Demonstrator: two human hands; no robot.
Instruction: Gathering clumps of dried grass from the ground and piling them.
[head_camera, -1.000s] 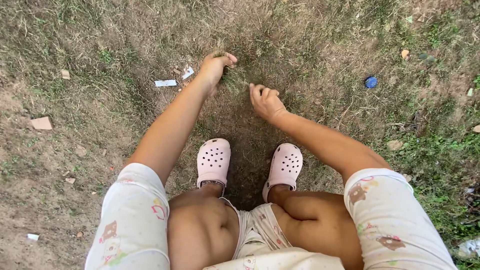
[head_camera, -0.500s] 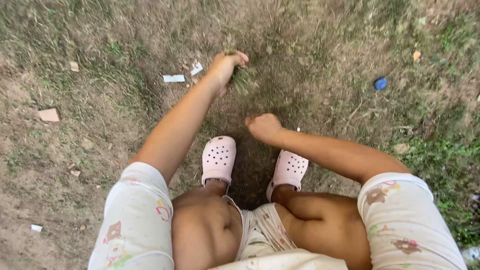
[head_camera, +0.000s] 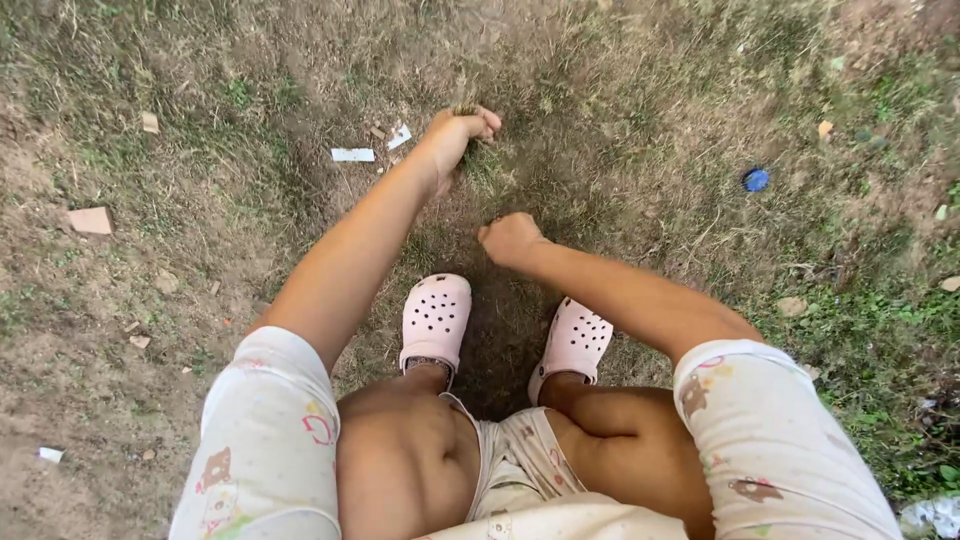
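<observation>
Dry yellow-brown grass tuft (head_camera: 478, 160) sits on the ground straight ahead of the squatting person, just under the left hand (head_camera: 458, 135). Left fingers (head_camera: 483, 120) are clenched around a pinch of the blades, a few stalks poking out above the fist. Right hand (head_camera: 510, 238) is nearer the body, fingers curled into a loose fist low over the dirt; cannot tell whether it grips any grass or nothing at all.

Risks, as a judgement: brittle blades could snap above the root and leave the clump in the soil; a hard tug from a deep squat could tip the person back; stiff stalks or hidden litter could scratch the bare fingers.

Around: pink clogs (head_camera: 435, 318) planted right below the hands, white paper scraps (head_camera: 352, 154) left of the left wrist, brown cardboard bit (head_camera: 90, 220) far left, blue bottle cap (head_camera: 756, 180) well apart to the right, greener grass at the right edge.

Versus a second ago: left hand has shut from a flatter reach into a fist, right hand has pulled back toward the clogs and closed, view sits slightly shifted.
</observation>
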